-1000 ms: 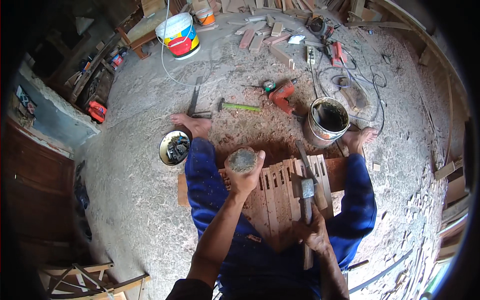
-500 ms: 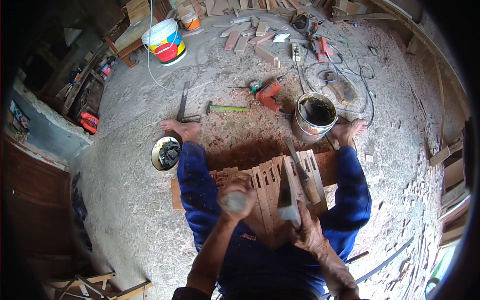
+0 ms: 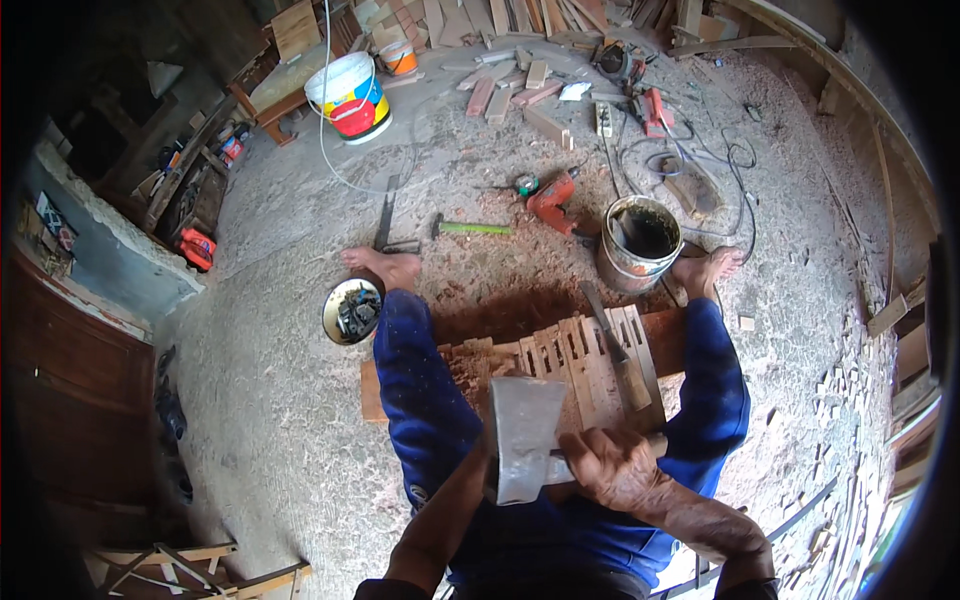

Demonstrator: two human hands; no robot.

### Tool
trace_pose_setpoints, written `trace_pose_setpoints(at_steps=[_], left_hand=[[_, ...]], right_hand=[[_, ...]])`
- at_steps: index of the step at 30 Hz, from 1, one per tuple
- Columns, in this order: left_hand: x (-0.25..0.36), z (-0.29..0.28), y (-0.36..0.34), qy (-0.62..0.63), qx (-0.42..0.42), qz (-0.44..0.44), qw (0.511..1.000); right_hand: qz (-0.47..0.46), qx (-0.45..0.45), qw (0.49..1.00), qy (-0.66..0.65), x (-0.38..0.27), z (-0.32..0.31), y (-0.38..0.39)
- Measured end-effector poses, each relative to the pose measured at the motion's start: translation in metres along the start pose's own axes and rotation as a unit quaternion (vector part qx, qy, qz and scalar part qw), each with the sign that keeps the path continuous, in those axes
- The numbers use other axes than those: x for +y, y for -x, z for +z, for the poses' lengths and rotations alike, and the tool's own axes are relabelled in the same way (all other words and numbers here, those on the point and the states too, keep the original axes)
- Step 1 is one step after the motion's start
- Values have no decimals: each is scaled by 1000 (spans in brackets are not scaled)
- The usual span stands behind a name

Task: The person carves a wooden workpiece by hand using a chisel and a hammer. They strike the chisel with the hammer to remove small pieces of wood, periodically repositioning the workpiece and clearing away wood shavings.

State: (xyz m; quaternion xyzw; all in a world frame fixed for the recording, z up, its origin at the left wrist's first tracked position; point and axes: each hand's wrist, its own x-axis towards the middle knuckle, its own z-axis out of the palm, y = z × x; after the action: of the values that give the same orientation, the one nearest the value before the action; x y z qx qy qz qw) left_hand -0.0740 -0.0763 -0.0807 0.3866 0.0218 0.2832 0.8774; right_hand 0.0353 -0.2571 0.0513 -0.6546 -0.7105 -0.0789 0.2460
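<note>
My right hand (image 3: 615, 468) is wrapped around the wooden handle of a hatchet (image 3: 528, 430), whose broad grey metal head is turned flat toward the view. My left forearm (image 3: 440, 525) reaches up behind that head, which hides my left hand and anything in it. Beneath lies a row of wooden slats (image 3: 590, 375) with slots cut near their far ends, set across a plank (image 3: 372, 390) between my legs. On the slats' right side rests a chisel (image 3: 632, 383) with a wooden handle. Wood chips (image 3: 468, 368) are heaped at the left.
A bowl of metal parts (image 3: 355, 310) stands by my left foot, a dirty bucket (image 3: 640, 245) by my right. Beyond are a green-handled hammer (image 3: 475, 229), a metal square (image 3: 388, 215), a red drill (image 3: 553, 200), cables and wood offcuts (image 3: 497, 105). A colourful bucket (image 3: 352, 100) stands far left.
The hatchet has swung left and its head now faces flat toward the view, covering my left hand. Earlier that hand showed as a fist around something pale. The whole view has shifted slightly.
</note>
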Motion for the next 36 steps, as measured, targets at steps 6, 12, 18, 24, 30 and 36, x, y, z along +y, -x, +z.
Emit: trace_pose_setpoints(at_steps=[6, 12, 18, 24, 30, 36], left_hand=[[-31, -60, -30, 222, -70, -12, 973], [-8, -46, -88, 63, -21, 17, 998], [7, -31, -108, -329, 58, 141, 932], [7, -136, -159, -459, 115, 120, 873], [35, -8, -144, -377, 209, 166, 887], [26, -38, -149, -551, 159, 213, 791]], right_hand=[[134, -190, 972, 19, 14, 16, -42], [166, -155, 974, 12, 19, -5, -62], [186, -218, 957, -50, 39, -9, -73], [152, -127, 978, -72, 50, -15, -146], [171, -123, 977, -32, 69, -30, -152], [104, -231, 967, 12, 81, -20, -150]])
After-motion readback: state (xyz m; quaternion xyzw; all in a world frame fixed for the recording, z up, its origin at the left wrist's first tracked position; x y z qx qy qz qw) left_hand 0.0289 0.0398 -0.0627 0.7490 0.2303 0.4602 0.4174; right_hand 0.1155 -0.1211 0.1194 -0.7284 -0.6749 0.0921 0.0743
